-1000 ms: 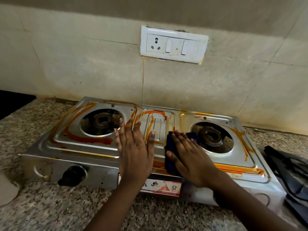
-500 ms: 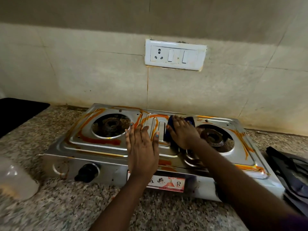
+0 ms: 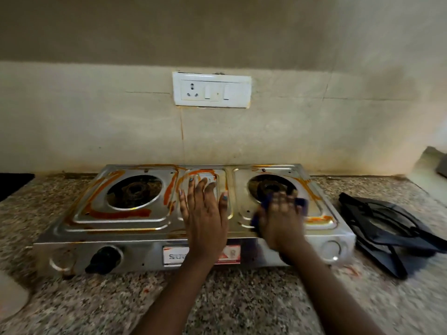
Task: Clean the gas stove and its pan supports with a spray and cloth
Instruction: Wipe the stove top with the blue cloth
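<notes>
A two-burner steel gas stove [image 3: 135,226] stands on a speckled granite counter [image 3: 242,301], its far edge against the tiled wall. Orange-red residue streaks the stove top around the left burner [image 3: 134,191] and along the centre panel; lighter streaks remain at the right and near edges of the right burner [image 3: 271,188] well. Neither burner carries a support.

The left hand [image 3: 205,218] lies flat, palm down, on the centre panel between the two burners, fingers spread and extended, holding nothing. The right hand [image 3: 281,220] presses a dark blue cloth [image 3: 301,203] onto the stove top at the near side of the right burner; its fingers are laid over the cloth, which shows at the fingertips and at the left of the palm. The hand is motion-blurred, so the exact grip on the cloth cannot be told.

Two black pan supports [image 3: 384,232] lie stacked on the counter just right of the stove. A black control knob [image 3: 104,259] sits at the left of the stove front. A white socket and switch plate [image 3: 211,90] is fixed to the wall above the stove. A pale object [image 3: 11,296], cut off at the near left edge, cannot be identified.
</notes>
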